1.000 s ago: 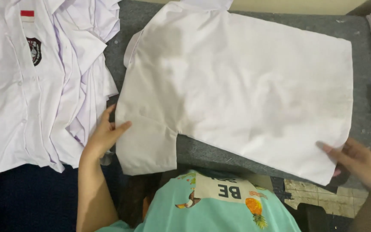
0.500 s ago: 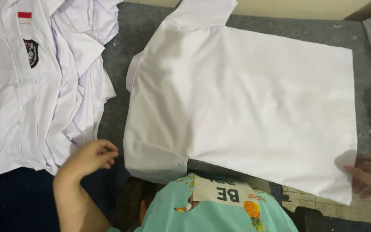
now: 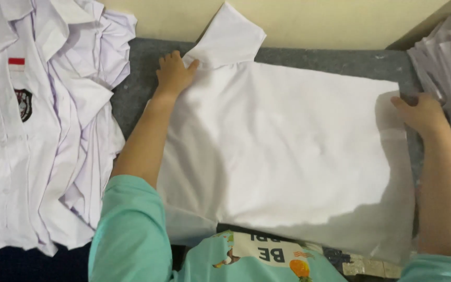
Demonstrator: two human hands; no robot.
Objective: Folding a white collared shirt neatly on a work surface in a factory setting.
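On my left, a heap of white shirts (image 3: 37,136) lies rumpled, spilling from the far edge down toward me; the top one shows a small red-and-white patch and a dark crest on its chest. Next to the heap, a strip of grey counter (image 3: 137,78) shows bare, and my left arm crosses it in a mint sleeve (image 3: 126,230). My left hand (image 3: 173,73) rests at the far left corner of the shirt (image 3: 288,151), fingers slightly spread and lying on the cloth, thumb pressed where the short sleeve (image 3: 230,39) joins the body. That sleeve sticks out past the counter's far edge, against the pale wall (image 3: 314,21). Whether I pinch the cloth or only press it, I cannot tell.

Spread across the middle of the counter, the shirt lies flat and plain white, back side up, reaching from my left hand to my right; its near edge hangs toward my chest, just above the printed front of my mint top (image 3: 257,258). My right hand (image 3: 421,112) sits at the shirt's far right corner, fingers curled loosely over the edge, touching the cloth. Beyond it, at the far right, a stack of folded white cloth (image 3: 447,73) sits just beside that hand.
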